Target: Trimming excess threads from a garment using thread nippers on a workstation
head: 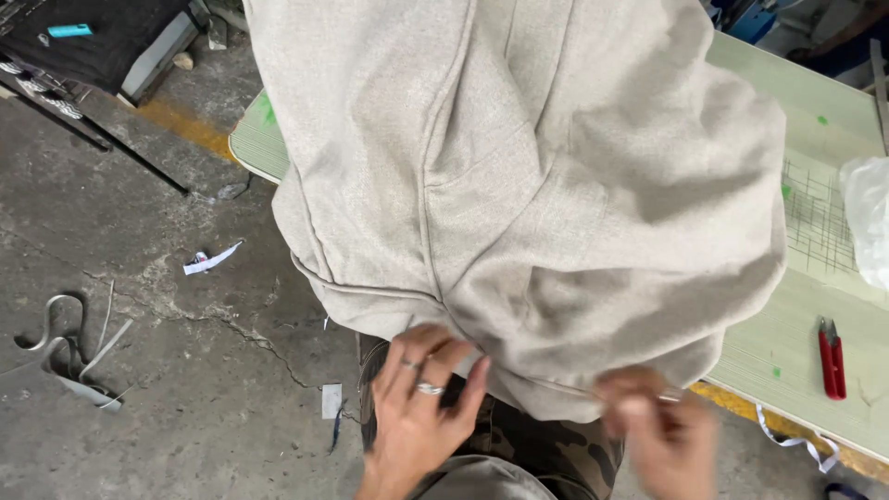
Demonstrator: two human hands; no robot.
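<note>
A large beige garment [519, 185] hangs over the edge of a pale green table [824, 315] and fills most of the view. My left hand [417, 407], with rings on two fingers, holds the garment's lower hem with the fingers curled under the cloth. My right hand [662, 426] is blurred and pinches the hem further right, with what looks like a thin pin or needle between the fingertips. Below the hands lie my camouflage trousers [537, 444].
Red thread snips [832, 356] lie on the table at the right, near a clear plastic bag [866, 222]. The cracked concrete floor [167, 370] at left has grey fabric strips [65, 356] and a white scrap [208, 261]. A dark bench with a turquoise object [69, 31] stands at top left.
</note>
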